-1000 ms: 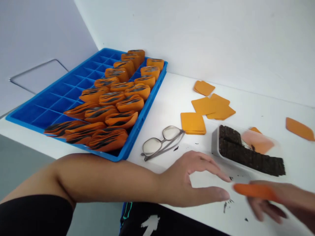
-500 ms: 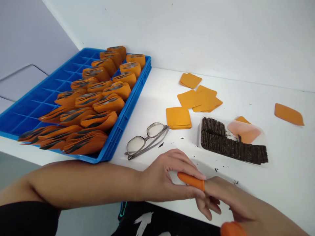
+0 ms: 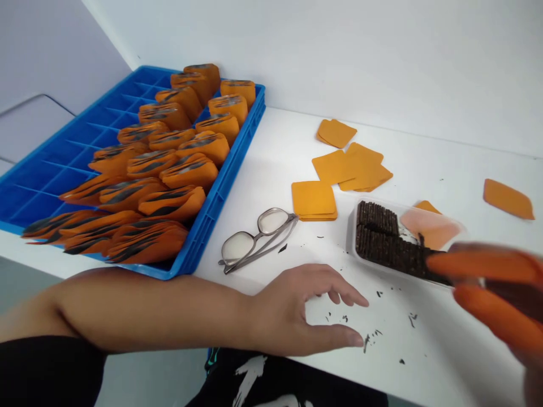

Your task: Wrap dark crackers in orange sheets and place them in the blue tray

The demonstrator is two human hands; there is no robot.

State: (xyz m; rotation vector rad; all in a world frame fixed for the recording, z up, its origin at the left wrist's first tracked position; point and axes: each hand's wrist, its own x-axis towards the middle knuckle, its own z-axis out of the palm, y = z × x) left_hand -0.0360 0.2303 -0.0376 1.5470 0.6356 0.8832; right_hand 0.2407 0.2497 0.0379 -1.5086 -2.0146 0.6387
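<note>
My left hand (image 3: 303,311) rests at the table's front edge, thumb and fingers curved apart with nothing between them. At the right edge, my right hand (image 3: 500,294) is blurred, with orange finger cots on its thumb and index finger. Those two fingers are apart, and I see nothing held there. It hovers by the near right end of a clear plastic box (image 3: 352,243), hiding that corner. Thin dark brown strips (image 3: 384,240) stand packed in rows in the box. Dark crumbs (image 3: 369,339) lie near my left fingertips.
On the left, a blue divided tray (image 3: 212,209) holds many folded orange pouches (image 3: 169,203) with dark edges. Glasses (image 3: 257,237) lie beside it. Square orange pieces (image 3: 314,199) lie in loose stacks behind the box. One more orange piece (image 3: 508,198) lies far right.
My right hand came to my left hand, whose fingers touched its orange finger cot, then moved away right to the box. My left fingers have spread apart again. The view shifted somewhat.
</note>
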